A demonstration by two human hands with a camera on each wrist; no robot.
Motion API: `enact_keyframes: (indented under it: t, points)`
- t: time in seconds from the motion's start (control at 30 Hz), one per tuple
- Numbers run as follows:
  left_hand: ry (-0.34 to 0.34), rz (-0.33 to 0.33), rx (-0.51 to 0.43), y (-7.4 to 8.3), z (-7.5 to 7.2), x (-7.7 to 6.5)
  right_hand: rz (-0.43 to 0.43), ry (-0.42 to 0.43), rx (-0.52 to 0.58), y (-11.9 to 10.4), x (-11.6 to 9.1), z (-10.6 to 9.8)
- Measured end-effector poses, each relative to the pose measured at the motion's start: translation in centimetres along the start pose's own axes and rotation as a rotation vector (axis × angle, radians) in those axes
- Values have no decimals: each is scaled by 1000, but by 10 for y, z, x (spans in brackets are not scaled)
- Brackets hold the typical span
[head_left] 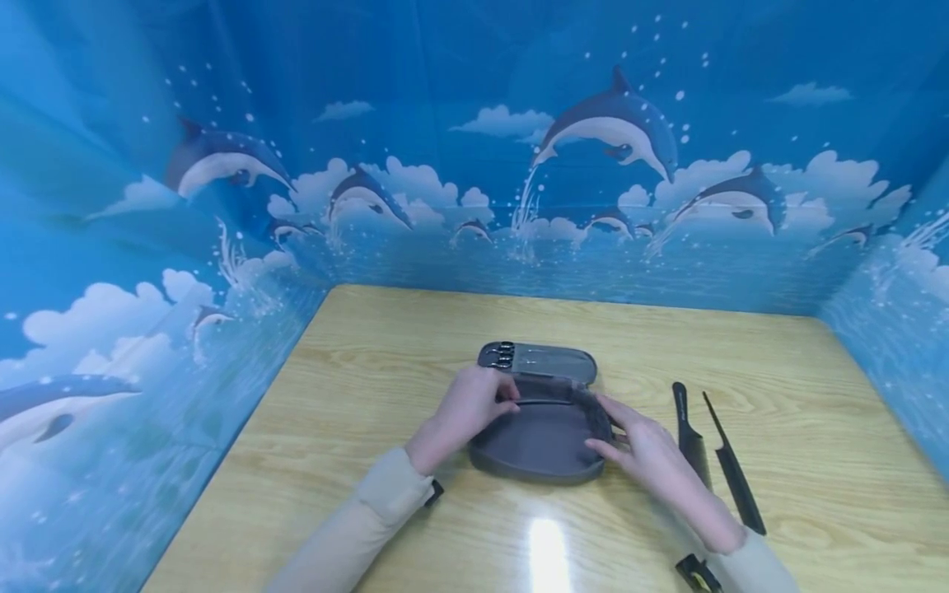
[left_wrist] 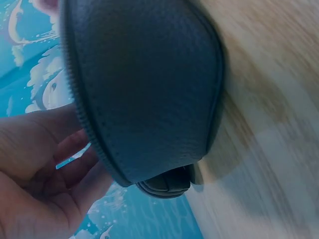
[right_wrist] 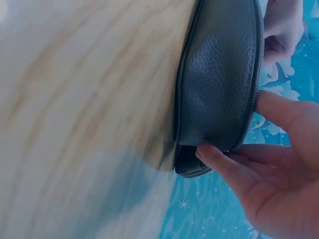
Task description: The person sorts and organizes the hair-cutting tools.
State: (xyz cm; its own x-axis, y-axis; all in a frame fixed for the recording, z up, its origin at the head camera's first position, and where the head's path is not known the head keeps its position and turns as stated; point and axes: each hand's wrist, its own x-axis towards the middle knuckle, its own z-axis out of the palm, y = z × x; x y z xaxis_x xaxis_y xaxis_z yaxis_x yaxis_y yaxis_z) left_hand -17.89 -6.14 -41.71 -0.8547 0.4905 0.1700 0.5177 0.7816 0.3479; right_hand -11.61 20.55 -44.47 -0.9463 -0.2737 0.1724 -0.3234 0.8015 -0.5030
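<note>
A dark grey zip case (head_left: pixel 537 445) lies unzipped on the table, its shallow tray side toward me. Behind it the smaller open part (head_left: pixel 556 361) holds small dark-handled scissors (head_left: pixel 504 354) in a row at its left end. My left hand (head_left: pixel 478 399) reaches over the left wall, thumb and finger at the inner flap (head_left: pixel 544 387) by the fold. On the right, my right hand (head_left: pixel 645 441) grips the side wall, thumb at the inside of the rim and fingers outside. In the right wrist view a fingertip presses the pebbled outer wall (right_wrist: pixel 219 89), under the zip.
Right of the case lie a black wide comb (head_left: pixel 691 436) with a handle and a slim black tail comb (head_left: pixel 734 473). The wooden table (head_left: pixel 356 387) is backed by a blue dolphin-print curtain (head_left: pixel 445 123) on its far, left and right sides.
</note>
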Motion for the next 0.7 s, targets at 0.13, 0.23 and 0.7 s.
enact_keyframes:
  t: [0.13,0.23,0.7]
  points:
    - [-32,0,2,-2,6,1,4,-8,10,0,1,-1]
    - [-40,5,-1,-3,10,2,-2,-18,25,0,0,-1]
    - [-72,98,57,-4,17,4,5,-27,22,1,1,-1]
